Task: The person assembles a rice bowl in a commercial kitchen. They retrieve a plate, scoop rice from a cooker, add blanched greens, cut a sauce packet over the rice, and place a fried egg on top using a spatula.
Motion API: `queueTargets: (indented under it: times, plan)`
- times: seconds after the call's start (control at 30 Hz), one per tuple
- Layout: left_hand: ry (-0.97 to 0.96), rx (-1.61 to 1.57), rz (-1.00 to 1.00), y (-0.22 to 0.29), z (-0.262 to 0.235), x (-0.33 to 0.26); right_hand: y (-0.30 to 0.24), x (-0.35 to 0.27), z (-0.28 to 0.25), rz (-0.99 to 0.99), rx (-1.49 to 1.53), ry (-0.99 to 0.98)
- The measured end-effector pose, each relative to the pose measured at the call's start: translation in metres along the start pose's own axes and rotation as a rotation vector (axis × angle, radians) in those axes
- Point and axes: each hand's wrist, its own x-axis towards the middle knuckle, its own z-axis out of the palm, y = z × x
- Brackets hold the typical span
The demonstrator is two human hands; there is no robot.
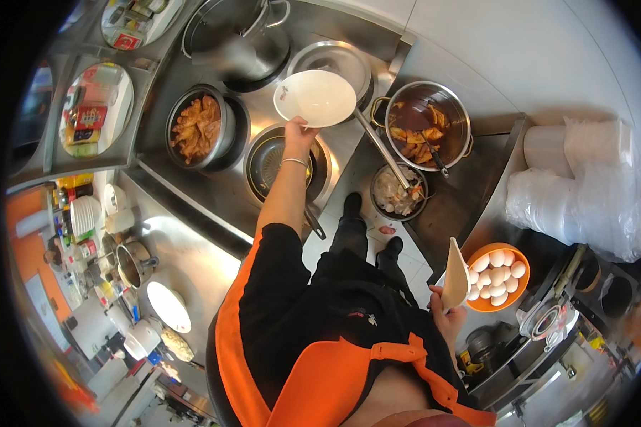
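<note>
My left hand (301, 136) is closed on the rim of a shallow white bowl (315, 98), held tilted above the stove. Below that forearm sits a black frying pan (267, 167) on a burner, its inside partly covered by my wrist. On the other side, my right hand (446, 320) grips a cream-white dish (455, 276), seen nearly edge-on, so I cannot tell whether it is a plate or a bowl. Right beside this dish stands an orange bowl (488, 308) filled with several eggs (497, 276).
A pot of browned meat pieces (198, 128) and a tall steel pot (253, 57) stand on the stove. To the right are a pot of dark broth (413, 107) with a ladle, and a smaller pot of scraps (395, 191). Plastic-wrapped containers (548, 203) line the right wall.
</note>
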Motion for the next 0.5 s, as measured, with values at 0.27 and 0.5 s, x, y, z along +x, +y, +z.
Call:
queueTargets:
  times: [0.27,0.5]
  plan:
    - [0.145,0.253,0.046,0.033,0.036,-0.01,-0.018,0.01,0.022,0.021,0.007,0.026]
    - [0.092,0.682,0.304,0.054,0.102,-0.05,-0.023,0.018,0.029,0.074,-0.033,0.019]
